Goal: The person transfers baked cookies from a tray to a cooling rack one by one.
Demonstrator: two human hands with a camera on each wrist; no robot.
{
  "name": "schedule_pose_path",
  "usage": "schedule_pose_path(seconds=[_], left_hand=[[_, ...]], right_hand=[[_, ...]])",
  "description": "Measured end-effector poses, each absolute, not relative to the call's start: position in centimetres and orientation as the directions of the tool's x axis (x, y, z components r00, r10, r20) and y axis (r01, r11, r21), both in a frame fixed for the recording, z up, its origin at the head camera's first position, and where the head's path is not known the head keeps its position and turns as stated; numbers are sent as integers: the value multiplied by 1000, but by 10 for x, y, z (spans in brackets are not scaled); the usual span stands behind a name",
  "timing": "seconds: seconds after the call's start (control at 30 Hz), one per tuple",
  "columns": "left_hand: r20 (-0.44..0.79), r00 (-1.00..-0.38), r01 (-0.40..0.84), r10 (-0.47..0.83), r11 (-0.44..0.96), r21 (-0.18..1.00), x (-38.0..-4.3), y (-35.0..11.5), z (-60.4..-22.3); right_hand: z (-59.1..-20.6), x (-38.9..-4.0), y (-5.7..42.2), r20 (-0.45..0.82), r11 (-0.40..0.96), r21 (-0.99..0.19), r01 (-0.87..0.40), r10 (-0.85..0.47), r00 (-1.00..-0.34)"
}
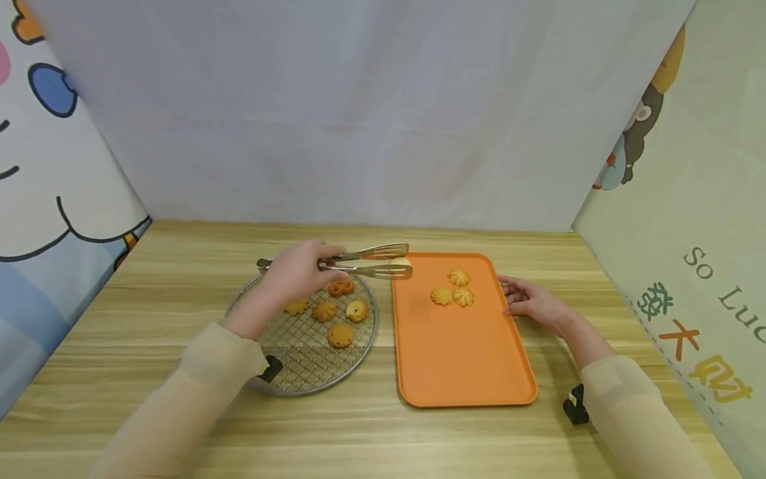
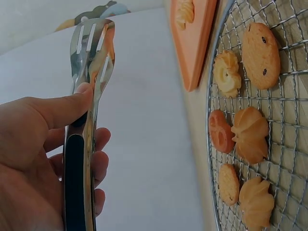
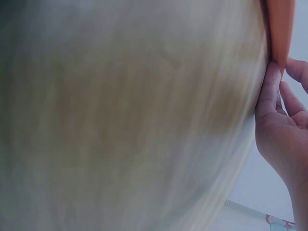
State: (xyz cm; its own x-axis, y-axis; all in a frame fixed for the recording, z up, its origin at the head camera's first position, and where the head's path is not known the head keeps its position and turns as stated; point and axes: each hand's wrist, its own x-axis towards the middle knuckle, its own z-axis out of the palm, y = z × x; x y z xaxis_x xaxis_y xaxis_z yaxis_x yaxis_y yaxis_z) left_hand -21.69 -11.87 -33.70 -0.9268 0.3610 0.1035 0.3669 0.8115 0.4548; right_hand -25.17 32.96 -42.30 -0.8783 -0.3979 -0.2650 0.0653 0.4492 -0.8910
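My left hand (image 1: 302,269) grips metal tongs (image 1: 377,271) with slotted ends, thumb on one arm and fingers round the other. A pale yellowish piece (image 1: 399,261) shows between their tips, over the upper left corner of an orange tray (image 1: 467,359). Three piped cookies (image 1: 459,295) lie grouped in the tray's upper half. At the tray's right rim my right hand (image 1: 535,306) holds the edge between thumb and fingers; the right wrist view shows the thumb (image 3: 298,72) on the upper side. Below the left hand, a round wire rack (image 1: 299,372) carries several cookies.
Among the rack's cookies are a pretzel-shaped one (image 1: 341,287), a ring-shaped one (image 1: 356,310) and a round dotted one (image 1: 340,335). A wooden tabletop (image 1: 359,439) lies under everything. A white cloth (image 1: 371,133) hangs behind, with printed panels on both sides.
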Motion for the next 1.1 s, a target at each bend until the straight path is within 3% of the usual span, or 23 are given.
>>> schedule_pose_path(seconds=[0.73,1.1], left_hand=[[237,-923,379,302,811,445,-184,-168,-342],[266,-898,435,351,801,411,-166,-192,-354]], right_hand=[[-425,-255,331,-267,447,-892,63,-408,-873],[-428,-258,332,-273,438,-896,76,-409,-871]])
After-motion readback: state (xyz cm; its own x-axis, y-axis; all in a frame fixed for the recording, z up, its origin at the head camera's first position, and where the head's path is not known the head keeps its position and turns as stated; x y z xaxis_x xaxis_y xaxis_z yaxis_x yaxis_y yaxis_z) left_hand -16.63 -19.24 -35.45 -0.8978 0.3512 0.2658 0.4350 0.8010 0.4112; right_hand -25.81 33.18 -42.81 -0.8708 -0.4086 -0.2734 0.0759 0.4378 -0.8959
